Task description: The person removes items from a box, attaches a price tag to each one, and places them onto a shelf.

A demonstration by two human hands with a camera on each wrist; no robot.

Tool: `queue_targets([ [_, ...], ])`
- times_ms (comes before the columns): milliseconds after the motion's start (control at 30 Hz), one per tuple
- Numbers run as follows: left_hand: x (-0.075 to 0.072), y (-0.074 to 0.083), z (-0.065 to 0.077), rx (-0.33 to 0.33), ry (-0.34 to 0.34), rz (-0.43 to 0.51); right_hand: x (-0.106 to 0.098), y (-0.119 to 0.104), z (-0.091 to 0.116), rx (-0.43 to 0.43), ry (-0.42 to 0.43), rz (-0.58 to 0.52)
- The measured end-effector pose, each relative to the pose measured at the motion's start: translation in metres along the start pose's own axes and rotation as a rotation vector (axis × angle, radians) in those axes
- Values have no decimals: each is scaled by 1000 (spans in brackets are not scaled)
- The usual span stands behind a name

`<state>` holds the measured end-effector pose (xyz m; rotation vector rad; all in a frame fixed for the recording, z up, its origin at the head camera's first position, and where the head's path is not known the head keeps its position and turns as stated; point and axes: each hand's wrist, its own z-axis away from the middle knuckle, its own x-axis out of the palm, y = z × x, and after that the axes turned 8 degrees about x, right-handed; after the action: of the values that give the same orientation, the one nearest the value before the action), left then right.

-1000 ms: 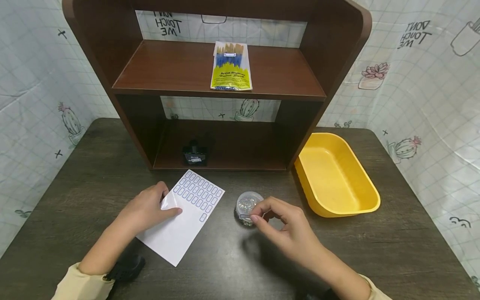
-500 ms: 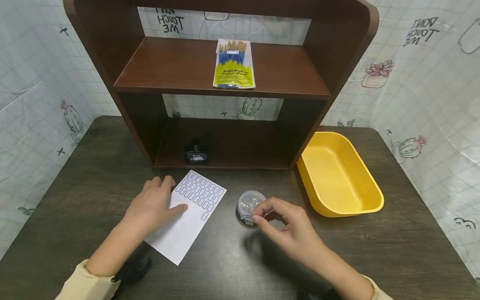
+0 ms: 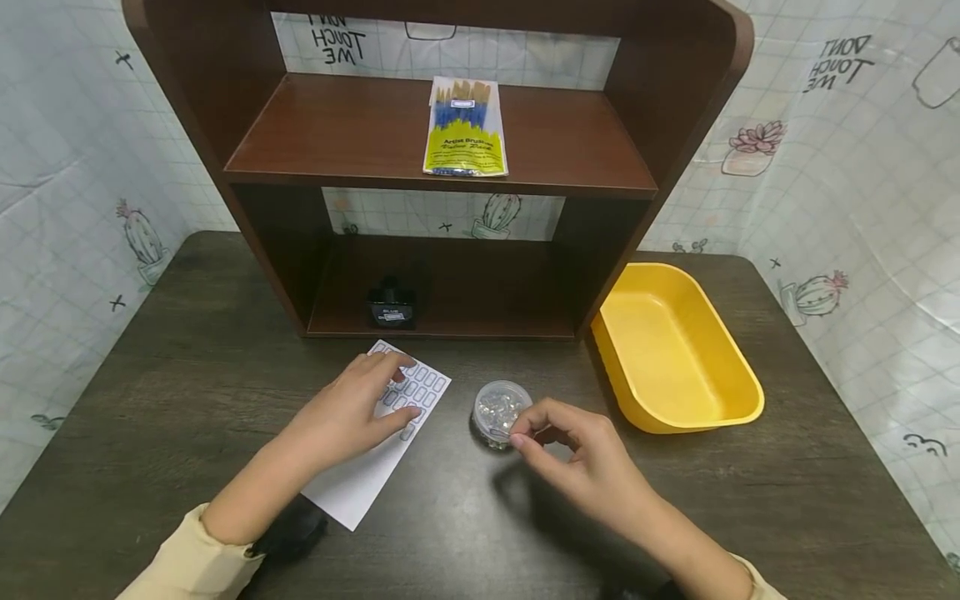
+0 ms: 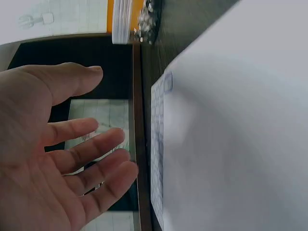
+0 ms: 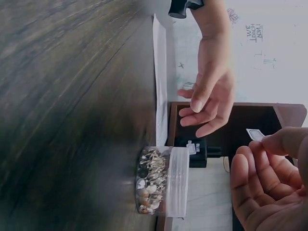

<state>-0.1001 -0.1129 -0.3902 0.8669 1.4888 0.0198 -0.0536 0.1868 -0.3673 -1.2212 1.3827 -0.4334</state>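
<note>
Between thumb and forefinger my right hand (image 3: 581, 450) pinches a small label sticker (image 5: 255, 134), held just beside and above a round clear jar (image 3: 500, 410). The jar has a clear lid, and small shiny pieces fill it in the right wrist view (image 5: 153, 185). My left hand (image 3: 358, 408) hovers over a white sheet of label stickers (image 3: 348, 487), fingers spread and relaxed, holding nothing. Printed labels cover the sheet's far end, partly hidden by that hand; the near part is plain white. In the left wrist view the hand (image 4: 72, 154) is apart from the sheet.
A dark wooden shelf (image 3: 442, 337) stands at the back. On its upper level lies a brush pack (image 3: 465, 137) with a label on it. A black ink bottle (image 3: 392, 308) with a label sits on the lower level. To the right is a yellow tray (image 3: 675, 350).
My left hand has let go of the sheet's left edge and moved right, over the printed labels. The right hand has shifted slightly right with the sticker.
</note>
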Motion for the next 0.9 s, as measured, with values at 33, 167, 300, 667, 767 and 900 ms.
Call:
queue_targets([
  [33, 1, 1, -1, 18, -12, 12, 0, 1, 0, -1, -2, 4],
  [167, 7, 7, -8, 92, -66, 80, -1, 5, 2, 16, -9, 21],
  [300, 13, 14, -16, 154, -105, 155, -2, 8, 4, 68, -24, 44],
  [667, 32, 27, -35, 208, -191, 290, -2, 23, 8, 228, -78, 54],
  [767, 36, 29, -38, 218, -194, 290, -1, 27, 9, 258, -81, 55],
  [900, 41, 32, -41, 203, -213, 280, 1, 32, 10, 288, -92, 64],
])
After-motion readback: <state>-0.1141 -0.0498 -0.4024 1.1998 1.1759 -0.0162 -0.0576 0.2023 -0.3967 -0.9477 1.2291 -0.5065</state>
